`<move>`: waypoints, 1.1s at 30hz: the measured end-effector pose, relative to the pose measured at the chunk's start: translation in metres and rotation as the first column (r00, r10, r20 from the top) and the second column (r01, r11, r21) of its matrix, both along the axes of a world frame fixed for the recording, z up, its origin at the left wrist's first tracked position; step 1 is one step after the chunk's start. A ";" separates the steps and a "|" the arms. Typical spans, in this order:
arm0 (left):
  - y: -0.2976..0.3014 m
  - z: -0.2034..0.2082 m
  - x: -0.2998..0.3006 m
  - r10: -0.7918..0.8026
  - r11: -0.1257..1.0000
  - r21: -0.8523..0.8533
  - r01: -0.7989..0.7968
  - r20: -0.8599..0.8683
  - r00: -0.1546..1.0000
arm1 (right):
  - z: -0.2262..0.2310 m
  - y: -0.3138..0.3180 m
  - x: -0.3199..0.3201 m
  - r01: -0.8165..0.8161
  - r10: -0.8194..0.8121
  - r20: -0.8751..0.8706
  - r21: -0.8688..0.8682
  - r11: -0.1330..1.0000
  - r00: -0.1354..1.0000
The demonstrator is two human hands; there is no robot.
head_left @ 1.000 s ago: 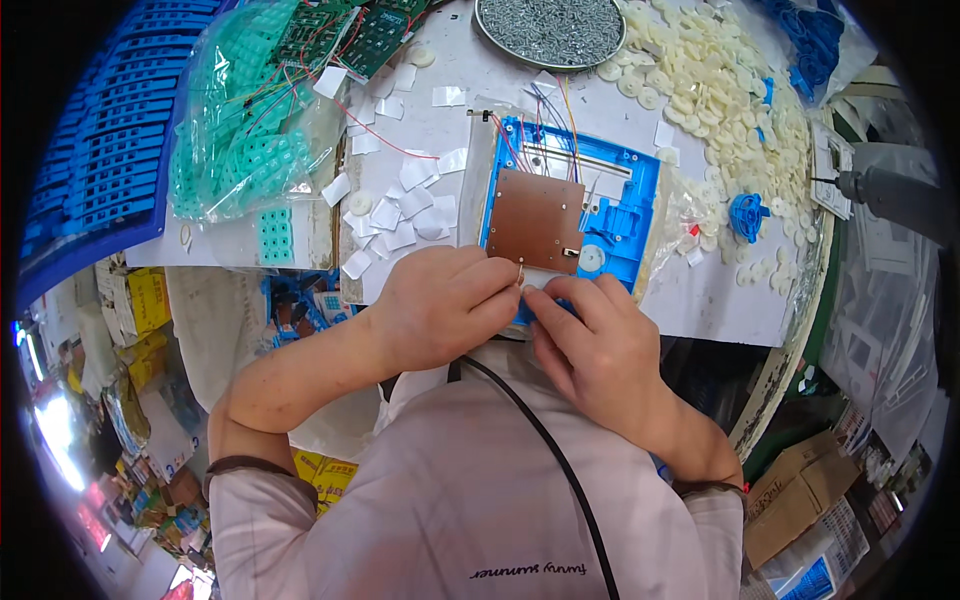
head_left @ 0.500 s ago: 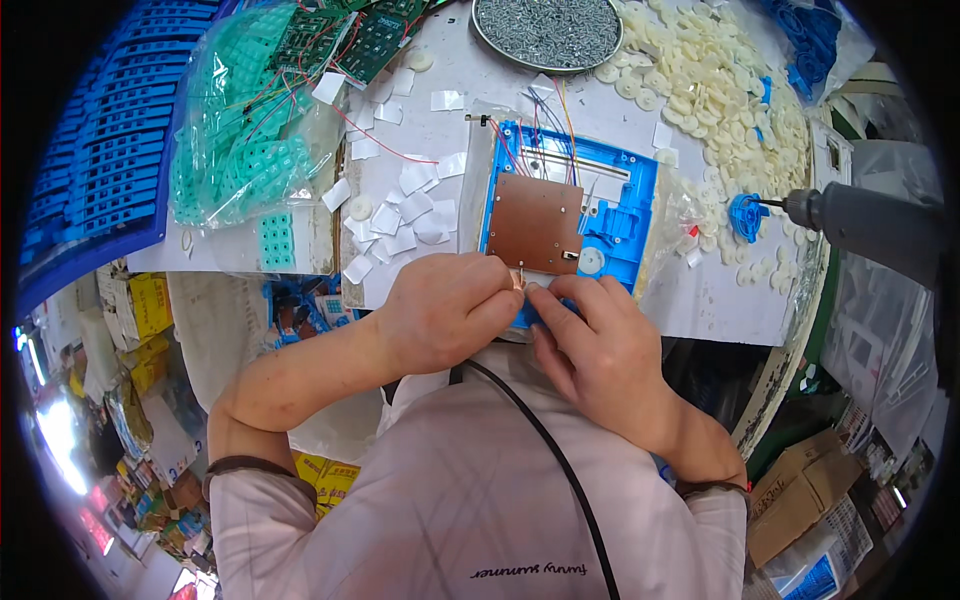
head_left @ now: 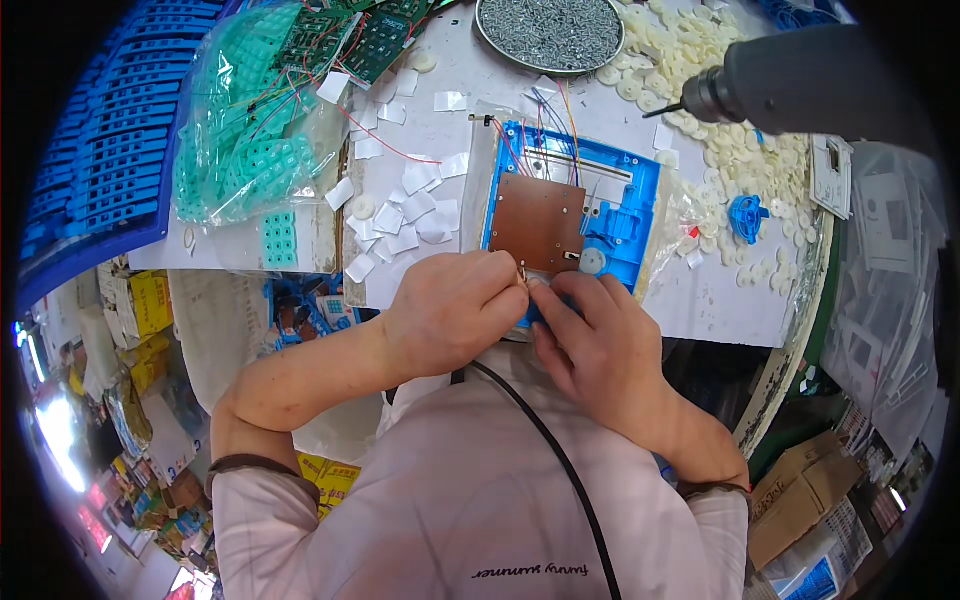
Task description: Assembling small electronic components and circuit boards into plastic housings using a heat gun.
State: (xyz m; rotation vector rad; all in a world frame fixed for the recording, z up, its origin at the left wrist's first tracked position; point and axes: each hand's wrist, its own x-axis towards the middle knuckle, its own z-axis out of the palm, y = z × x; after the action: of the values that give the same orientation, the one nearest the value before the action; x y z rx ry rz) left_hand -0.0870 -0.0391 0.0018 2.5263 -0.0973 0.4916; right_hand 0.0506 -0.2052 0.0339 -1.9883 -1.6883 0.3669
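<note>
A blue plastic housing [head_left: 627, 262] lies in front of me with a brown circuit board [head_left: 538, 222] inside it. Red, dark and yellow wires [head_left: 556, 140] rise from its far end. At the board's near edge, my left hand [head_left: 452, 308] has thumb and index finger pinched on something tiny. My right hand [head_left: 605, 345] meets it there, its fingers bent and pressed in at the same spot. Whatever both hands hold is mostly hidden by the fingertips. A pale round disc [head_left: 592, 262] sits in the housing, close to my right fingers.
A grey electric screwdriver [head_left: 770, 85] hangs over the right side. Beyond the housing stands a round tray of screws [head_left: 550, 35]; cream plastic discs [head_left: 690, 110] spread rightward. White paper squares [head_left: 405, 215], bagged green keypads [head_left: 240, 150], circuit boards [head_left: 370, 45] and blue parts [head_left: 110, 110] lie left.
The hanging screwdriver has swung away from me and leftward, off the small blue part. Both hands stay at the board's near edge, with only slight finger movement.
</note>
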 end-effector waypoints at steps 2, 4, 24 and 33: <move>0.000 0.001 0.000 0.002 1.000 0.007 -0.002 -0.016 1.000 | -0.001 0.001 0.000 -0.019 0.019 0.002 0.000 1.000 1.000; -0.001 0.001 0.000 0.008 1.000 0.014 -0.008 -0.029 1.000 | 0.000 0.002 0.000 -0.035 0.035 0.012 -0.026 0.999 0.999; -0.002 0.014 0.000 0.201 0.911 -0.321 -0.260 -0.205 0.958 | 0.008 -0.005 -0.005 -0.152 0.217 0.245 -0.260 0.954 0.945; 0.007 0.001 -0.022 0.475 0.668 -0.587 -0.458 -0.138 0.869 | 0.008 -0.004 -0.004 -0.153 0.214 0.238 -0.248 0.957 0.947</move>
State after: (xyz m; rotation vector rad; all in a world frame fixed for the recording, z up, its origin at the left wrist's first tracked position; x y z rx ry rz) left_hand -0.1094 -0.0317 0.0027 1.8767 0.6313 0.6330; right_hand 0.0464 -0.2091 0.0421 -2.1222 -2.0916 0.3905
